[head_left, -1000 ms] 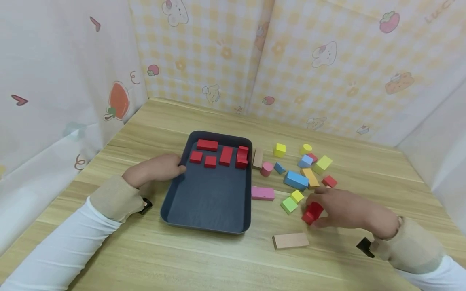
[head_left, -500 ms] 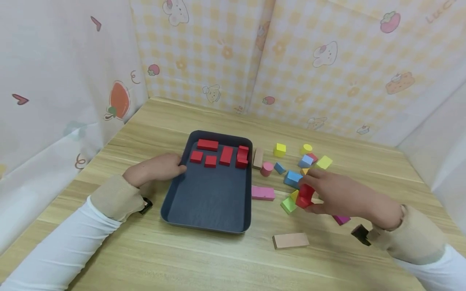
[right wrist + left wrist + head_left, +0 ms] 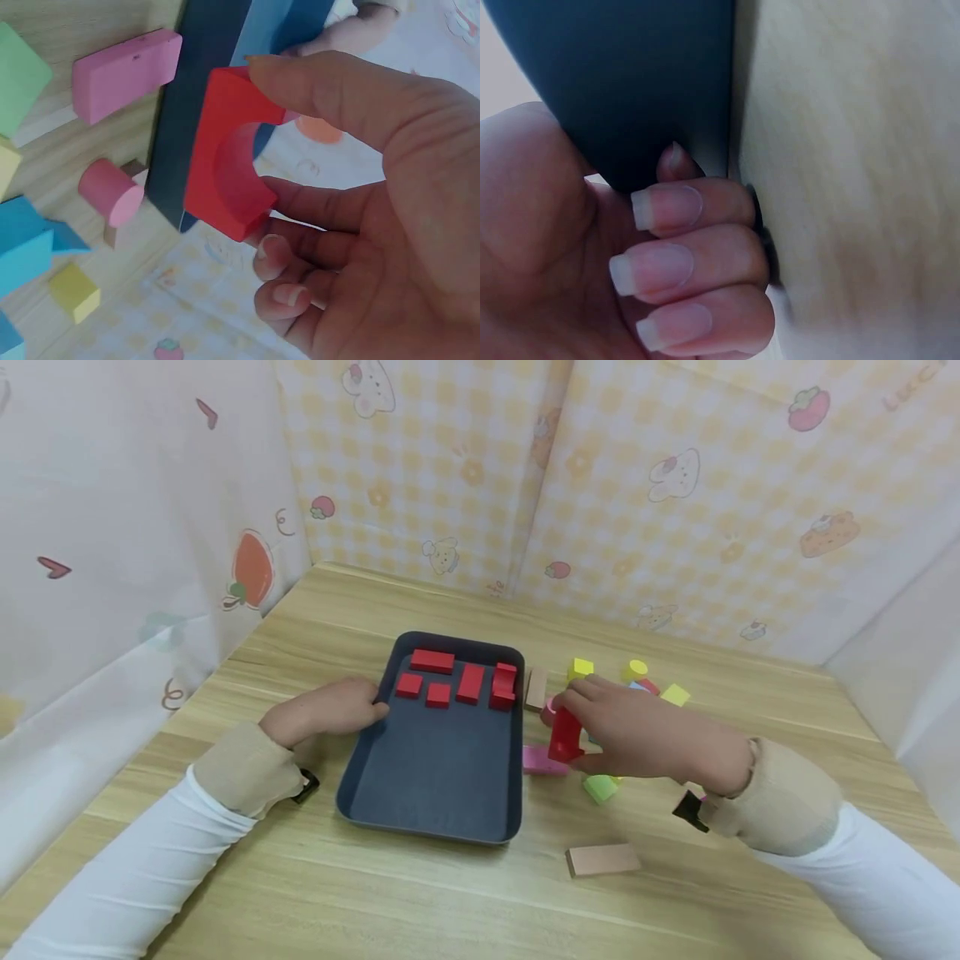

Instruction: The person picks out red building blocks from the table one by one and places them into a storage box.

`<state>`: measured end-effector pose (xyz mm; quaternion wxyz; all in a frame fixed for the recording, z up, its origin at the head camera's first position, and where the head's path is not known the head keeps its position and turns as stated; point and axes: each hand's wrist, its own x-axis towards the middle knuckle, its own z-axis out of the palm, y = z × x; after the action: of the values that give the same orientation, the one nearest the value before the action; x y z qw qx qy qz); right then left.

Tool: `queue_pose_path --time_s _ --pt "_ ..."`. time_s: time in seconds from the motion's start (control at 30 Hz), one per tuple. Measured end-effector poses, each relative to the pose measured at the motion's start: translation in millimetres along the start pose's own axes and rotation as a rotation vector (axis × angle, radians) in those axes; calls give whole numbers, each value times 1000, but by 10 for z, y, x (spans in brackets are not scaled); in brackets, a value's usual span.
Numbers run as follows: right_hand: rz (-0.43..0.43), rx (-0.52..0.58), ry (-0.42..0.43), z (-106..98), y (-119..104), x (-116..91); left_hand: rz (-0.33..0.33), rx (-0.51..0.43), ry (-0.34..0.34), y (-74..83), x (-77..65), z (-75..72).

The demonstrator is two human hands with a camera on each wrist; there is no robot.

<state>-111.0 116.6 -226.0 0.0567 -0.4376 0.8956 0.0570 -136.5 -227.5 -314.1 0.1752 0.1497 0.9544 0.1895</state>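
Note:
A dark rectangular tray (image 3: 431,777) sits on the table, with several red blocks (image 3: 470,682) lying in its far half, one of them an arch block (image 3: 502,685). My left hand (image 3: 330,712) holds the tray's left side; in the left wrist view its fingers (image 3: 667,266) curl against the dark wall (image 3: 645,75). Between thumb and fingers, my right hand (image 3: 645,727) grips another red arch block (image 3: 564,739), raised just right of the tray. The right wrist view shows the block's curved cutout facing my palm. Part of the loose block pile is hidden under this hand.
Right of the tray lie a pink block (image 3: 545,761), a green block (image 3: 600,788), yellow blocks (image 3: 581,669) and a pink cylinder (image 3: 112,193). One plain wooden block (image 3: 603,860) lies nearer me, another (image 3: 536,689) beside the tray. Patterned cloth (image 3: 600,527) backs the table.
My right hand has lifted the red arch block off the table and carried it left toward the tray. A magenta block came into view beneath. My left hand stays at the tray.

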Motion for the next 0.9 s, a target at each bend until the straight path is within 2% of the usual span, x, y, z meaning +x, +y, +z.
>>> queue_pose_path --time_s 0.17,0.37,0.6,0.9 --pt "-61 -67 14 -24 -72 179 -2 2 1 4 -1 12" --pt "-108 -79 38 -29 -121 345 -14 -6 -7 -13 5 8" --pt "-201 -162 25 -3 -249 571 -12 -15 -8 -15 -9 11" --pt "-223 -167 35 -44 -401 836 -10 -6 8 -3 10 18"
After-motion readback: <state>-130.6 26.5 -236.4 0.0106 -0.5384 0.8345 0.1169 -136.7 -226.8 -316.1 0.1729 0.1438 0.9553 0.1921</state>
